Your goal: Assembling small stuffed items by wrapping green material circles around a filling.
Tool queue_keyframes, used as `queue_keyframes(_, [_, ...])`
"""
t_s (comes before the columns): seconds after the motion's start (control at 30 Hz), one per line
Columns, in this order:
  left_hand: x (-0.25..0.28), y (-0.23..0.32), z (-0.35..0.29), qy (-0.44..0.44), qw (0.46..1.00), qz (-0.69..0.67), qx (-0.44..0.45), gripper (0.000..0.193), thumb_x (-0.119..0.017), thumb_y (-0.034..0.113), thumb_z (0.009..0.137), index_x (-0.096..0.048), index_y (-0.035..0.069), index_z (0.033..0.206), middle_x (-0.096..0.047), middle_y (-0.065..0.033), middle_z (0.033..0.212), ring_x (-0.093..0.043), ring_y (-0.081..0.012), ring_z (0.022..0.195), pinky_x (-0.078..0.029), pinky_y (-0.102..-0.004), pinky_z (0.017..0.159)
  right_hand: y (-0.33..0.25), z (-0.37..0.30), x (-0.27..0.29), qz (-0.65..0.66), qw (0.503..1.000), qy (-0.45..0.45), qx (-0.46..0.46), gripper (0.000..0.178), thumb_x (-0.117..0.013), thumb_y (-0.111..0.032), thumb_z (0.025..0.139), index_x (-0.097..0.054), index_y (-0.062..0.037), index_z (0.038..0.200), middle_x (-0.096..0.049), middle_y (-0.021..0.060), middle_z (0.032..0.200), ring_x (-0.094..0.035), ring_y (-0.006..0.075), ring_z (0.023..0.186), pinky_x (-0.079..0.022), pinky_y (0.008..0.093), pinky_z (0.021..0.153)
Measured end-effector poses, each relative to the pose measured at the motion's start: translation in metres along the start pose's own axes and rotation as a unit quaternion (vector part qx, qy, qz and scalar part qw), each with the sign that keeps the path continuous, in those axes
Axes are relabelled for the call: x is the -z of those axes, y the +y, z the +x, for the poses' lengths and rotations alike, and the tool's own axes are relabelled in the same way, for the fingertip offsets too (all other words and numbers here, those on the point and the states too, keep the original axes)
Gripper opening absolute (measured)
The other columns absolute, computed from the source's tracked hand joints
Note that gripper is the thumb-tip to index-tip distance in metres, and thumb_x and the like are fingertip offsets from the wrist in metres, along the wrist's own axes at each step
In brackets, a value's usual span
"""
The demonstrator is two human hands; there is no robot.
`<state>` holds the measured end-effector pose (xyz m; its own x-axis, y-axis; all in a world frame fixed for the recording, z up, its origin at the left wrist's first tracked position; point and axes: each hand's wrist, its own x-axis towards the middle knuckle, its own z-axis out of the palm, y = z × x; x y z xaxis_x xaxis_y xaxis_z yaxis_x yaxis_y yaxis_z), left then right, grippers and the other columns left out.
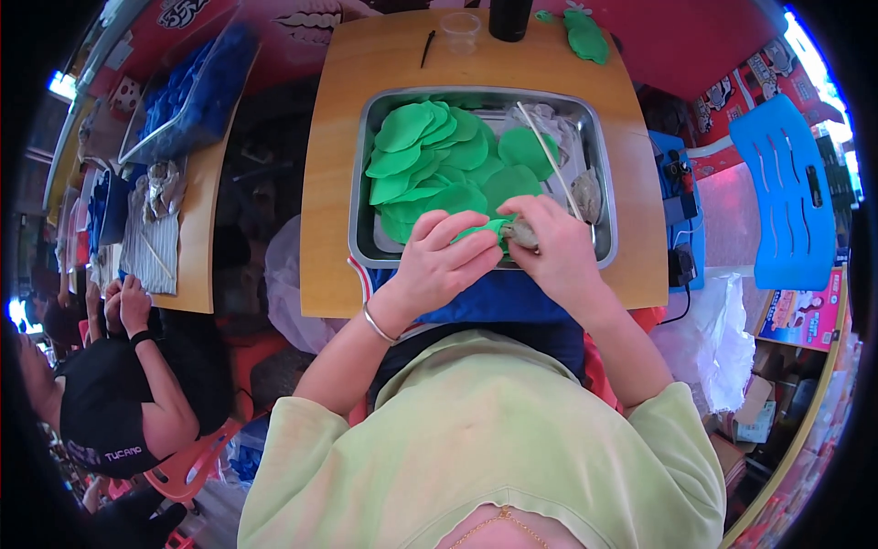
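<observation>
Over the near edge of a metal tray (485, 90), my left hand (439, 258) is closed on a green piece (483, 232), its fingers pinched together. My right hand (565, 245) meets it there, gripping a small greyish-brown lump (523, 235) that touches the green piece. What the lump is made of I cannot make out. Beneath and beyond both hands, many thin green discs (407, 128) overlap in the tray's left and middle. A thin pale stick (549, 157) leans slantwise across the right side, next to crumpled clear plastic (556, 128) and another brownish bundle (586, 194).
On the wooden table's (343, 64) far side lie a dark slim tool (427, 49), a clear cup (460, 33), a black cylinder (509, 18) and a green item (586, 38). Another person (128, 393) works at a table on the left. A blue chair (786, 192) stands right.
</observation>
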<state>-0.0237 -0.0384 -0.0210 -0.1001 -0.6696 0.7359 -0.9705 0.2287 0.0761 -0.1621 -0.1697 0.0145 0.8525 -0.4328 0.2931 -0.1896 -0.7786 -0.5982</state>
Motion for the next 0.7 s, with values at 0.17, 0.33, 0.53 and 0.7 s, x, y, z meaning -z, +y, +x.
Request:
queue_keyframes(0.17, [0.000, -0.002, 0.002, 0.008, 0.994, -0.066, 0.086, 0.017, -0.069, 0.013, 0.065, -0.065, 0.016, 0.081, -0.056, -0.0011, 0.095, -0.055, -0.0226, 0.102, -0.044, -0.0374, 0.081, 0.010, 0.005, 0.009, 0.049, 0.995, -0.077, 0.035, 0.030, -0.069, 0.001, 0.068, -0.058, -0.0061, 0.095, -0.061, 0.0102, 0.088, -0.062, 0.0302, 0.080, -0.050, 0.0353, 0.068])
queue_keyframes(0.33, [0.002, -0.002, 0.001, 0.033, 0.988, -0.121, 0.094, 0.018, -0.071, 0.012, 0.062, -0.065, 0.015, 0.079, -0.056, -0.0028, 0.093, -0.057, -0.0248, 0.099, -0.045, -0.0380, 0.080, 0.014, 0.006, 0.013, 0.178, 0.975, -0.116, 0.065, 0.025, -0.069, 0.002, 0.067, -0.059, -0.0043, 0.089, -0.061, 0.0101, 0.086, -0.062, 0.0301, 0.082, -0.050, 0.0354, 0.071])
queue_keyframes(0.53, [-0.003, 0.005, 0.003, 0.014, 0.991, -0.111, 0.069, 0.020, -0.074, 0.012, 0.063, -0.063, 0.012, 0.080, -0.057, -0.0047, 0.094, -0.057, -0.0262, 0.098, -0.047, -0.0385, 0.079, 0.007, 0.006, 0.007, -0.010, 0.995, -0.040, 0.090, 0.025, -0.071, -0.001, 0.064, -0.058, -0.0071, 0.085, -0.059, 0.0075, 0.082, -0.060, 0.0273, 0.082, -0.049, 0.0358, 0.068])
queue_keyframes(0.7, [-0.002, 0.010, 0.005, -0.020, 0.946, -0.191, 0.261, 0.022, -0.077, 0.013, 0.067, -0.062, 0.007, 0.082, -0.060, -0.0095, 0.089, -0.060, -0.0283, 0.084, -0.048, -0.0355, 0.067, 0.011, 0.005, 0.000, -0.029, 0.994, -0.039, 0.099, 0.027, -0.073, -0.003, 0.062, -0.057, -0.0085, 0.083, -0.058, 0.0063, 0.082, -0.059, 0.0272, 0.081, -0.049, 0.0365, 0.067])
